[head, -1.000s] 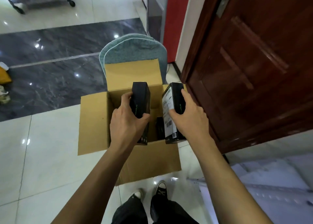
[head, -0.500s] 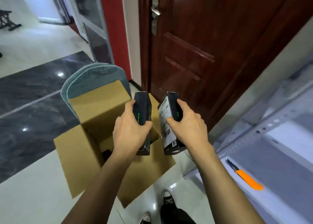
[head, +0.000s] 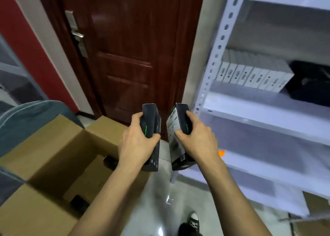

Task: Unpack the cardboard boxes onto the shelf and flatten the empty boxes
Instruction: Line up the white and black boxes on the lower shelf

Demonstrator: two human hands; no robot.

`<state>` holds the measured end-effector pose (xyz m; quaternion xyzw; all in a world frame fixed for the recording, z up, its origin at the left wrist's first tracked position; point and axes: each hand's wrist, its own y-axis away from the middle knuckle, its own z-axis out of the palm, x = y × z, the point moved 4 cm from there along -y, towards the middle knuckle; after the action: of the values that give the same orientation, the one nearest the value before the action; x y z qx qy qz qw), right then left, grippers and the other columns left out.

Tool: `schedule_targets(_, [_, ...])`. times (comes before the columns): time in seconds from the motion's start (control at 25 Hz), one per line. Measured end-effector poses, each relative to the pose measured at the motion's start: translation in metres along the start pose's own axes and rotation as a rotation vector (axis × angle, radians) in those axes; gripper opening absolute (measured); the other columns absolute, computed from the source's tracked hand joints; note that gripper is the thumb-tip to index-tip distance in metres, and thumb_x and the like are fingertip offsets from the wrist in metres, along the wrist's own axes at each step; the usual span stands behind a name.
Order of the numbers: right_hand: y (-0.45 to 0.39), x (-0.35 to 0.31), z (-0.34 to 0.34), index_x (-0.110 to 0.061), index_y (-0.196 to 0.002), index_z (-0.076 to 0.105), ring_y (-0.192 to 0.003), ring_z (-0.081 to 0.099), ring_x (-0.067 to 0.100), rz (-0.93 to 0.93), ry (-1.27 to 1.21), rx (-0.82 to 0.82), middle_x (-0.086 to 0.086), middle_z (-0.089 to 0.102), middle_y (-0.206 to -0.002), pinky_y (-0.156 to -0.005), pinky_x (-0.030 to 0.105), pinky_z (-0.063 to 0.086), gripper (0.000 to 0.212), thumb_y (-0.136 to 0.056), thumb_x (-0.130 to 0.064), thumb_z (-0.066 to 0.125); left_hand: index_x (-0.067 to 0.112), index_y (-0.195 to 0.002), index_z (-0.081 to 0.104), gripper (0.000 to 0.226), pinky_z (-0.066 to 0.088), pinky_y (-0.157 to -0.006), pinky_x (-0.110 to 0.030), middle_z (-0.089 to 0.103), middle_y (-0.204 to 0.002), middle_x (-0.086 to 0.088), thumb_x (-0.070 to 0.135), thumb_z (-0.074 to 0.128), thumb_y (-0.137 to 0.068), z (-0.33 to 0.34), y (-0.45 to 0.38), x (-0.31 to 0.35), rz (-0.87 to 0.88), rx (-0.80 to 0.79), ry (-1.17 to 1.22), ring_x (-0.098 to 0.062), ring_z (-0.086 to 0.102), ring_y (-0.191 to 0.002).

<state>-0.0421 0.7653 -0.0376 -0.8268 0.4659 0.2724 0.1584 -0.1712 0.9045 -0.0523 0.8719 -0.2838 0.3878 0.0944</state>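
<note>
Both hands have swung away from the cardboard box (head: 59,157) toward the white shelf (head: 253,121) since a second ago, when they were lifting their loads straight out of the carton's mouth; the view has turned with them, so the shelf now fills the right side and the carton sits low on the left; the left hand (head: 137,143) wraps one black product box (head: 151,121), fingers curled over its far face and thumb pressed across the near edge; the right hand (head: 196,139) grips a second black product box (head: 176,134) the same way, its white label turned toward the other box; the two are held upright, close beside each other but apart, in mid-air between carton and shelf, just short of the shelf's corner post; my reading is that the carry is underway and placing comes next, with unpacking far from finished; counted: two black boxes in hand, at least two more dark items visible down in the open carton, though blur keeps me from saying exactly what they are; one carton open with flaps up, not yet flattened; on the shelf, a row of roughly eight white boxes (head: 250,76) stands side by side, the exact count uncertain from blur, with a dark bundle (head: 310,82) beside them; an orange thing (head: 221,153) peeks out beyond the right wrist on a lower tier; one brown door (head: 128,48) stands behind.
</note>
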Motion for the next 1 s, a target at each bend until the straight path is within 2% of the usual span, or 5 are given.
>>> schedule_targets(0.12, [0.009,0.029,-0.027,-0.041,-0.153,0.033,-0.109,0.064,0.03,0.072,-0.01,0.057,-0.002,0.071,-0.12,-0.085,0.037,0.05,0.073,-0.086,-0.043,0.062,0.038,-0.136,0.039,0.071,0.051,-0.087,-0.039,0.067,-0.12,0.009,0.033,0.077,-0.076,0.021,0.009,0.03,0.066,-0.048,0.015,-0.025,0.063,-0.109])
schedule_targets(0.32, [0.023,0.079,-0.069,-0.04,-0.153,0.034,-0.103,0.065,0.029,0.145,-0.018,0.113,-0.002,0.072,-0.114,-0.081,0.036,0.049,0.072,-0.086,-0.041,0.062,0.036,-0.135,0.04,0.069,0.045,-0.081,-0.035,0.067,-0.121,0.007,0.032,0.076,-0.076,0.06,0.028,0.074,0.135,-0.107,0.008,-0.027,0.062,-0.111])
schedule_targets(0.56, [0.044,0.157,-0.134,-0.04,-0.153,0.033,-0.107,0.064,0.032,0.213,-0.031,0.21,0.001,0.071,-0.12,-0.083,0.038,0.051,0.073,-0.085,-0.042,0.062,0.035,-0.139,0.041,0.071,0.041,-0.078,-0.032,0.067,-0.123,0.006,0.033,0.075,-0.077,0.115,0.073,0.139,0.195,-0.168,0.016,-0.027,0.06,-0.11])
schedule_targets(0.8, [0.075,0.254,-0.21,-0.04,-0.154,0.032,-0.108,0.064,0.031,0.29,-0.024,0.275,0.001,0.071,-0.119,-0.082,0.036,0.049,0.074,-0.087,-0.044,0.064,0.034,-0.14,0.043,0.071,0.038,-0.076,-0.027,0.065,-0.127,0.011,0.031,0.076,-0.078,0.182,0.137,0.218,0.248,-0.236,0.028,-0.015,0.06,-0.106])
schedule_targets(1.0, [0.102,0.324,-0.274,-0.039,-0.153,0.033,-0.107,0.064,0.027,0.308,-0.047,0.363,-0.001,0.07,-0.119,-0.08,0.034,0.046,0.073,-0.087,-0.043,0.063,0.031,-0.144,0.043,0.073,0.044,-0.081,-0.03,0.065,-0.13,0.007,0.031,0.076,-0.079,0.235,0.19,0.279,0.32,-0.261,0.033,-0.023,0.061,-0.115])
